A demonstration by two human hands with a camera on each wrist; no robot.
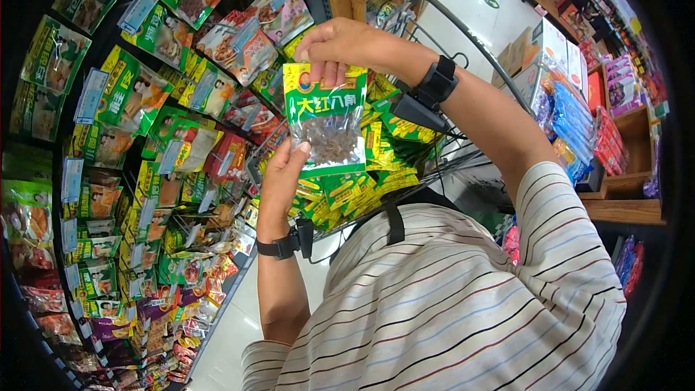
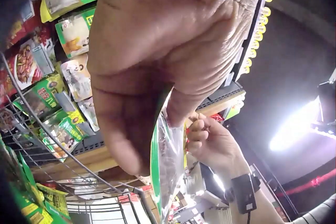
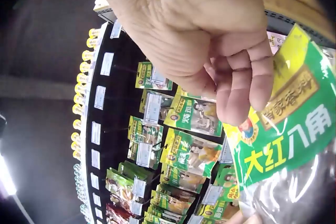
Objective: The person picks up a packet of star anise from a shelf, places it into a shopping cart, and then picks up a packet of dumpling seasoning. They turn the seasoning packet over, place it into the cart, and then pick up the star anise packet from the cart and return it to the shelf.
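My left hand (image 1: pixel 281 174) grips the lower left edge of a clear-windowed packet of star anise (image 1: pixel 329 148), thumb across its front. The packet has a green and yellow label with large Chinese characters and stands upright, its printed face toward me. Over its top edge is my right hand (image 1: pixel 351 45), bent at the wrist with fingers loosely curled and hanging in front of the label. In the right wrist view these fingers (image 3: pixel 240 85) overlap the packet's upper corner without wrapping round it. The left wrist view shows the packet almost edge-on below the left palm.
Hanging spice packets (image 1: pixel 134 90) with price tags fill the shelf rack at left. Behind the held packet, a wire shopping cart (image 1: pixel 474 36) carries a heap of yellow and green packets (image 1: pixel 347 199). Wooden shelving (image 1: pixel 622 206) and stacked goods line the aisle at right.
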